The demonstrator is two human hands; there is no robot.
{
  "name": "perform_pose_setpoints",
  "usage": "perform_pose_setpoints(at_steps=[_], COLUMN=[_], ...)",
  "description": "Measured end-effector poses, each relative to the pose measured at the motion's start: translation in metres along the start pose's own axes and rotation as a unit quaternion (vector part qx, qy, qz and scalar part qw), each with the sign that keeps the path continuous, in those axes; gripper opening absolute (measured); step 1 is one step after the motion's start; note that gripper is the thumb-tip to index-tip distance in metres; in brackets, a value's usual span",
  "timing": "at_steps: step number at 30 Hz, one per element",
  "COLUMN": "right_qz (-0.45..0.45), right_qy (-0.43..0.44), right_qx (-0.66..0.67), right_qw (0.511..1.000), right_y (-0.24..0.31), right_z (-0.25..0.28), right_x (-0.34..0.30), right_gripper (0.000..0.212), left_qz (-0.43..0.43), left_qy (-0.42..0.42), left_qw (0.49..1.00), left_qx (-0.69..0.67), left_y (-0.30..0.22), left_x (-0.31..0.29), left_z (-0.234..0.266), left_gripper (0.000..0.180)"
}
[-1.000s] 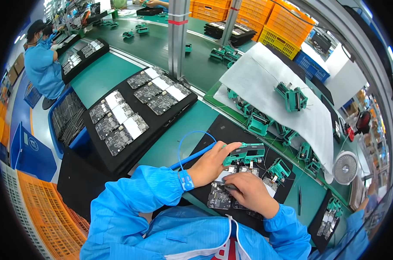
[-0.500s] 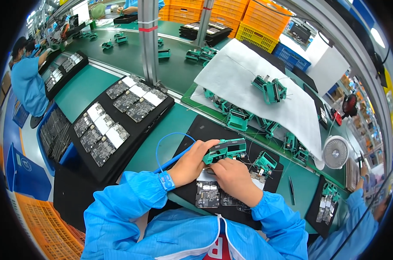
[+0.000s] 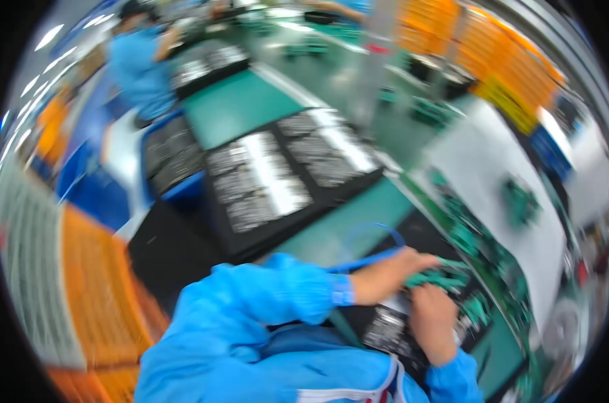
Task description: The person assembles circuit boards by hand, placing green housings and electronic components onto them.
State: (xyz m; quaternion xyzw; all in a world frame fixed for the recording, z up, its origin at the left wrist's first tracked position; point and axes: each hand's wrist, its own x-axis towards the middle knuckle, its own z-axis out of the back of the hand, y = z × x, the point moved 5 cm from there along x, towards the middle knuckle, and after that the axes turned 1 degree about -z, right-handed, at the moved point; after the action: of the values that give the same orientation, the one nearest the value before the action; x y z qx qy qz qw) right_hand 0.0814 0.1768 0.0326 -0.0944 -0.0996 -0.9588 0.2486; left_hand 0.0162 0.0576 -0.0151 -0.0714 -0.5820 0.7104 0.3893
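Motion smears the whole head view. My left hand (image 3: 386, 275) is closed on the left end of a green plastic frame (image 3: 449, 274), held above a black mat. Just below the frame, my right hand (image 3: 433, 321) has its fingers curled against the frame's lower edge; its fingertips and whatever they pinch are hidden. Under the hands lie circuit boards (image 3: 385, 329) with a pale strip. Another green plastic frame (image 3: 476, 309) sits right of my right hand. A blue band (image 3: 343, 290) circles my left wrist, and a blue cord (image 3: 368, 260) runs beside it.
To the left, a black foam tray (image 3: 264, 232) carries rows of boards. A blue bin (image 3: 183, 188) of dark parts stands beyond it. At right, a white sheet (image 3: 486, 154) bears green frames. Orange crates (image 3: 110, 269) stand at lower left. A co-worker (image 3: 140, 70) in blue sits far left.
The view has swung left, so everything appears further right and blurred. Both hands are still at the green frame, in nearly the same pose.
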Motion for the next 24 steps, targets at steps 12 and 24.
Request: perform_pose_setpoints(at_steps=[12,24], right_qz=[0.014,0.021], right_qy=[0.008,-0.029], right_qx=[-0.121,0.097], right_qw=[0.993,0.995], right_y=[-0.011,-0.015], right_z=[-0.005,0.023], right_x=[-0.006,-0.024], right_gripper=[0.013,0.022], left_qz=[-0.060,-0.079], left_qy=[-0.026,-0.015], left_qw=[0.996,0.994], left_qx=[0.058,0.067], left_y=[0.001,0.001], left_x=[0.001,0.005], left_z=[-0.008,-0.007], left_gripper=[0.061,0.090])
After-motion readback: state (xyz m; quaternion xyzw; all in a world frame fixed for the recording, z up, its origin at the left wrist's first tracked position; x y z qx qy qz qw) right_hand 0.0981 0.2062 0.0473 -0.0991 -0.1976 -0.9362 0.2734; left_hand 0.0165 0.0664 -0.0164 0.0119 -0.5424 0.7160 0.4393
